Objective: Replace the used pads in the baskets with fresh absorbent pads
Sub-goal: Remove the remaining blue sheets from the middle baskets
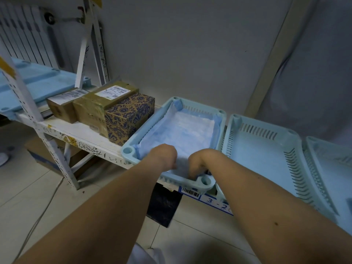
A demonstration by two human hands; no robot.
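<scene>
While both hands reach into the near end of the left basket [131,151], three pale blue baskets stand in a row on the white shelf [80,139]. The left one holds one blue pad [182,130], which lines its floor and rides up the walls at the far left corner. The middle basket [266,147] shows a bare floor. The right basket [327,162] is cut off by the frame edge, so its contents cannot be made out. The left hand [164,156] is curled at the pad's near edge; its fingers are turned away, and whether its grip holds the pad I cannot tell. The right hand [198,165] has its fingers bent down into the near right corner, touching pad and rim, the grip likewise hidden. Three boxes sit left of the baskets: two brown boxes [85,107] and one patterned box [129,119], touching the left basket. A barcode label [190,192] shows partly under the rim.
</scene>
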